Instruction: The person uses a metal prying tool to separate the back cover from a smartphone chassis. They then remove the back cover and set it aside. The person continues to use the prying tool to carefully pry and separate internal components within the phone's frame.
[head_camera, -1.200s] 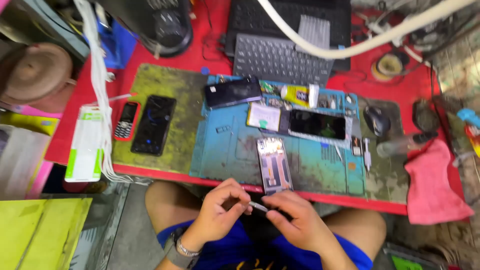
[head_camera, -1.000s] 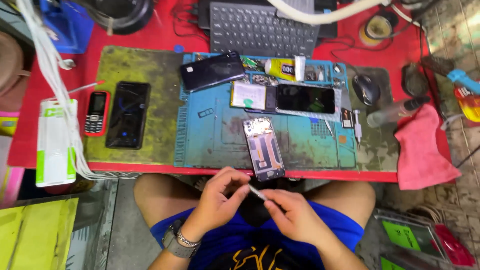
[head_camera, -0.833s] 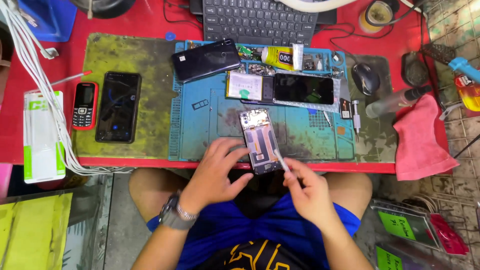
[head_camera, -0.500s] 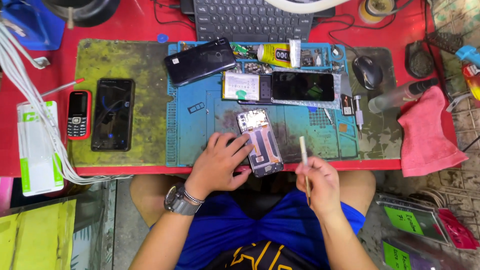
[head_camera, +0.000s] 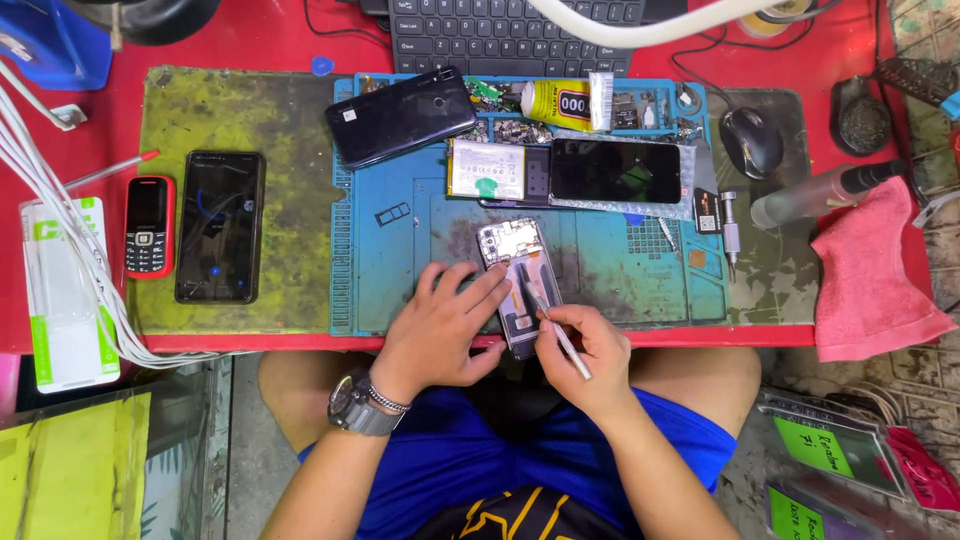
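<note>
Your red table (head_camera: 250, 40) carries everything, and on it the stained green mat (head_camera: 235, 110) and the blue work mat (head_camera: 400, 260) lie side by side, so the parts have a soft bed. Far from you sits the black keyboard (head_camera: 500, 30). At the right edge a pink cloth (head_camera: 865, 280) is draped within reach, with a clear bottle (head_camera: 815, 192) just above it. On the green mat a dark smartphone (head_camera: 220, 227) and a small red keypad phone (head_camera: 148, 227) are parked out of the way, well apart from your hands. Along the far side of the blue mat lie a black phone (head_camera: 400, 117) tilted, a yellow glue tube (head_camera: 560, 103), a battery (head_camera: 487, 168) and a phone screen (head_camera: 615, 171), seemingly kept clear of the working spot.

The opened phone (head_camera: 515, 275) lies at the near edge of the blue mat, straight in front of you. Your left hand (head_camera: 445, 325) rests on its left side, fingers spread flat and pressing it down, which looks meant to stop it sliding. Your right hand (head_camera: 585, 350) pinches a thin white tool (head_camera: 555, 325) like a pen, its tip touching the phone's inside.
</note>
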